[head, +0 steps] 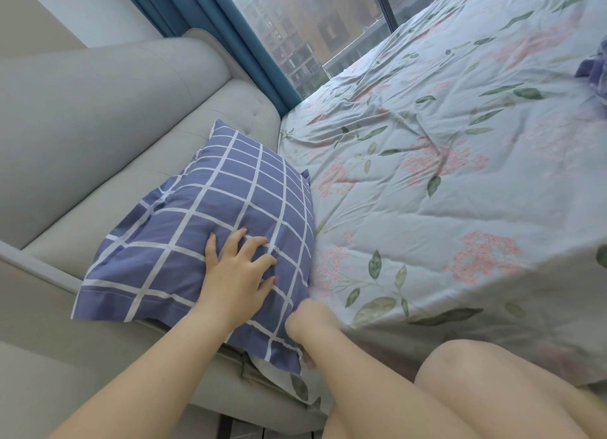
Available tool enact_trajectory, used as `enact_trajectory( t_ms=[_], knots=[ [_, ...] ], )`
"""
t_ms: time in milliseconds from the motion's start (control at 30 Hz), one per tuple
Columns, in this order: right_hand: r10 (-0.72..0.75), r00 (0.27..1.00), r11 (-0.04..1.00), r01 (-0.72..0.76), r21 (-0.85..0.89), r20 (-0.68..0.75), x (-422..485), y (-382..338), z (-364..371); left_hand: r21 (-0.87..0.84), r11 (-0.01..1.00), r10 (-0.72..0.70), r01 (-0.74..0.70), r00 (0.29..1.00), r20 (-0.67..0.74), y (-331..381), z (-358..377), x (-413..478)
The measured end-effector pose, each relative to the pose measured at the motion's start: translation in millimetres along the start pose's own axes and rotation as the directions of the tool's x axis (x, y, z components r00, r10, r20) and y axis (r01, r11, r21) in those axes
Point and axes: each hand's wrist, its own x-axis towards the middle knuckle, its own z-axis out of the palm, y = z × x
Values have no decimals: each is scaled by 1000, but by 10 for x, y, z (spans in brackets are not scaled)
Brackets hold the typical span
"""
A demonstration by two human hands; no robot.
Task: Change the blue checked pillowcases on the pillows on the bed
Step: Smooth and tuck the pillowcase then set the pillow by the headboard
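Against headboard (pixel 115 136), checked pillowcase (pixel 230 192) filled, left hand (pixel 236 274) pressing on top

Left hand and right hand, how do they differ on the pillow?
The left hand lies on top of the blue checked pillow, fingers spread; the right hand is at its near corner. The left hand's fingers all show; the right hand's are mostly hidden under its edge. Both touch the same pillow.

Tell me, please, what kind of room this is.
Most likely a bedroom in a flat: a floral-sheeted bed, a padded grey headboard with a blue checked pillow against it, and a window looking out on apartment blocks.
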Motion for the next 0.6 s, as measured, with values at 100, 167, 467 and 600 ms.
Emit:
enact_trajectory(
  t_ms=[100, 167, 467, 600],
  knots=[
    [-65, 970, 992, 89, 94, -233, 26, -83, -136, 23, 999, -34, 35, 999, -31, 73, -14, -8],
    [-14, 954, 921, 129, 367, -299, 153, -135, -195, 31, 997, -73, 75, 995, -70, 92, -54, 7],
    [-18, 1000, 466, 21, 885, -14, 1197, -52, 140, -11, 875, -484, 484, 875, 12, -719, -533, 351],
    [-46, 997, 423, -37, 906, 62, 688, -320, -228, -10, 848, -522, 530, 837, 163, -915, -466, 641]
  ],
)
